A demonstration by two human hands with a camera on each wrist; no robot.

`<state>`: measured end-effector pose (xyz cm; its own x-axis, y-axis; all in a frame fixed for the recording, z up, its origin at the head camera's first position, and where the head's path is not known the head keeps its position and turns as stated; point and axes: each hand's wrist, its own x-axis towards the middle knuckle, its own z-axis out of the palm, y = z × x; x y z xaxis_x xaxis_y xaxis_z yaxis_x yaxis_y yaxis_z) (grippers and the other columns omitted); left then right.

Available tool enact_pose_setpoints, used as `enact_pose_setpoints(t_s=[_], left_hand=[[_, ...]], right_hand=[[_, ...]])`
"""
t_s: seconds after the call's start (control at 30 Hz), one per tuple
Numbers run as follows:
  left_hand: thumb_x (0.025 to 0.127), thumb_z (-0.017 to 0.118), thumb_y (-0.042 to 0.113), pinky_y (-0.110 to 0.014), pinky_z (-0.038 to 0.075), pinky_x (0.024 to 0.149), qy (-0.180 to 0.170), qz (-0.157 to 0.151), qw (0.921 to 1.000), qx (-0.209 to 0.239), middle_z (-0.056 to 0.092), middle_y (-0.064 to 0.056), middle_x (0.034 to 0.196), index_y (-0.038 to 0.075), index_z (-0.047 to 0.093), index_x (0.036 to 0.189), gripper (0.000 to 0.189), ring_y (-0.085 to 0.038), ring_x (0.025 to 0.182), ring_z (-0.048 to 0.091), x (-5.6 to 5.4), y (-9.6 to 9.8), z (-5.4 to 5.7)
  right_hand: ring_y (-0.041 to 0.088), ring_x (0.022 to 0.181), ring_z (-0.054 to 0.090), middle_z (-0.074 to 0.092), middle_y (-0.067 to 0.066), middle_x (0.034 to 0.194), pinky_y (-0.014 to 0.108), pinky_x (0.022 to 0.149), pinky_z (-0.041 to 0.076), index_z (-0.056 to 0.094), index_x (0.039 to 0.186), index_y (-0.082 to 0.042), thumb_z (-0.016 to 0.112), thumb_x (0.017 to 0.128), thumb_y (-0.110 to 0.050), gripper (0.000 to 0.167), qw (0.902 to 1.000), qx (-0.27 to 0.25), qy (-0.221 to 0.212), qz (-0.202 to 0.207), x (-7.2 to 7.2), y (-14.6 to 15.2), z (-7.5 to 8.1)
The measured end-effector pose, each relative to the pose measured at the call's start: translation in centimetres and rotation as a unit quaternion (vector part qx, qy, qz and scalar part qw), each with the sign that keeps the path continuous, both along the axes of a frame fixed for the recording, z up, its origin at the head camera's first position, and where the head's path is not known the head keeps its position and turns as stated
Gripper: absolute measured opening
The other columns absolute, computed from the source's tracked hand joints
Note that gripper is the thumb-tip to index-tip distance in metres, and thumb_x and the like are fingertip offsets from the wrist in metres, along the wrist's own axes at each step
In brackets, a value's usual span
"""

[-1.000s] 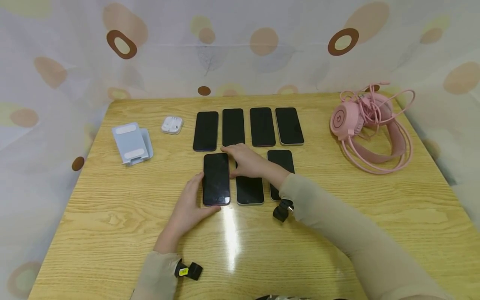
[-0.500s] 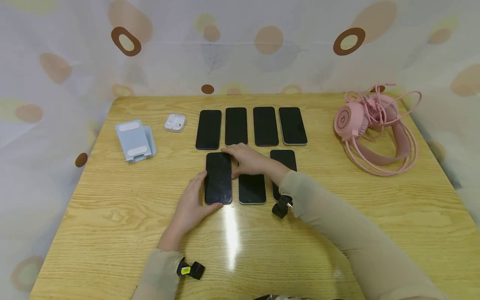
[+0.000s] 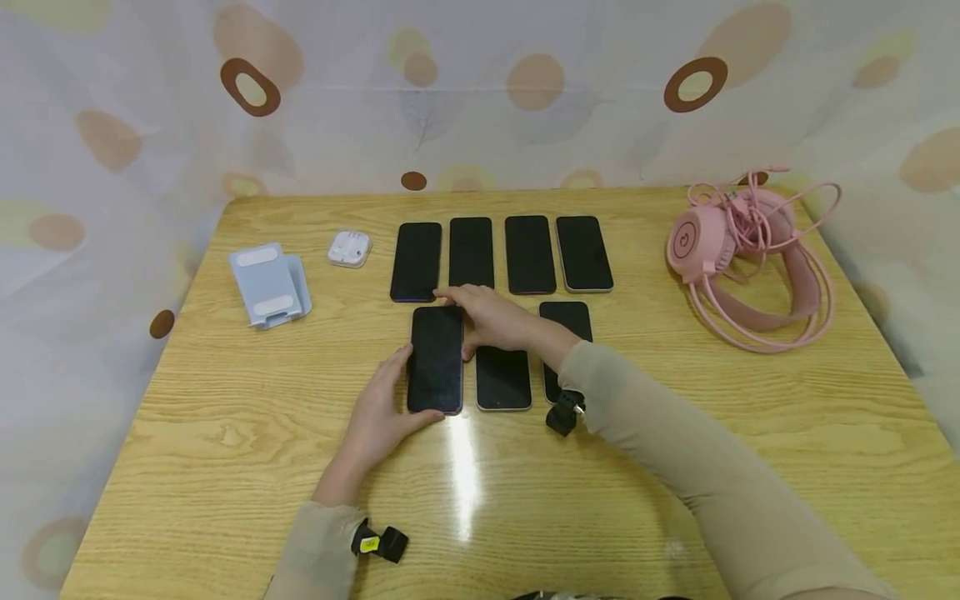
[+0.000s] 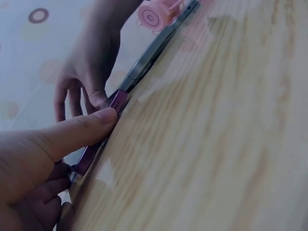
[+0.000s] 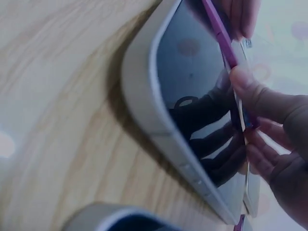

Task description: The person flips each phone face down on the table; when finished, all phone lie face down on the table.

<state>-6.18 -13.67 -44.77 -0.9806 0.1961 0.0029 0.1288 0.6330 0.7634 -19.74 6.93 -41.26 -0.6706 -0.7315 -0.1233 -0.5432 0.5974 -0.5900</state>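
Note:
A black-screened smartphone with a purple edge (image 3: 436,362) lies at the left end of the front row, between both hands. My left hand (image 3: 377,418) grips its lower left corner, thumb along the near edge and fingers at the left side. From the other side my right hand (image 3: 497,320) holds it, thumb by the right edge and fingertips at the far edge. The right hand partly covers the neighbouring smartphone (image 3: 503,380), and the right forearm overlaps another smartphone (image 3: 566,321). In the left wrist view, the left thumb presses the purple edge (image 4: 118,99).
Behind stands a back row of several dark smartphones (image 3: 529,254). At the left are a light blue phone stand (image 3: 266,283) and boxed white earphones (image 3: 349,248). Pink headphones (image 3: 701,240) with a coiled cable lie at the right of the wooden table (image 3: 225,467).
Both hands keep their hold on the purple-edged smartphone. Its near edge has come very slightly closer to the person, and the right fingertips have shifted a little left.

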Motion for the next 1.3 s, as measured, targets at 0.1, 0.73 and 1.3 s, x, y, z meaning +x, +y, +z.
enact_pose_setpoints(t_s=[0.1,0.73,1.3], left_hand=[[0.072,0.085,0.027,-0.046,0.031,0.110,-0.001,-0.003,1.0000,0.008,0.035,-0.016,0.149,0.006,0.030,0.149,0.097,-0.030,0.136,0.033,0.1,-0.2,0.0],[0.077,0.081,0.027,-0.047,0.031,0.110,0.003,-0.078,0.9964,-0.032,0.036,-0.016,0.148,0.006,0.031,0.149,0.090,-0.032,0.135,0.035,-0.8,-1.9,1.3],[0.066,0.087,0.004,-0.038,0.026,0.114,0.205,-0.184,0.9594,-0.062,0.042,-0.016,0.145,0.000,0.039,0.144,0.091,-0.028,0.134,0.038,-1.3,-1.9,3.8]], right_hand=[[0.021,0.109,0.049,0.050,0.009,0.132,0.034,0.095,0.044,0.042,0.143,-0.007,0.085,0.070,-0.024,0.086,0.9994,-0.035,-0.001,-0.006,0.1,0.4,0.1],[0.022,0.107,0.057,0.057,0.013,0.120,0.028,0.091,0.050,0.067,0.119,-0.003,0.077,0.072,-0.034,0.057,0.9794,-0.111,0.163,0.043,0.1,0.2,0.7],[0.019,0.099,0.057,0.057,0.010,0.109,0.025,0.090,0.049,0.066,0.110,0.000,0.075,0.075,-0.033,0.049,0.9729,-0.146,0.176,0.038,0.1,-0.9,1.8]])
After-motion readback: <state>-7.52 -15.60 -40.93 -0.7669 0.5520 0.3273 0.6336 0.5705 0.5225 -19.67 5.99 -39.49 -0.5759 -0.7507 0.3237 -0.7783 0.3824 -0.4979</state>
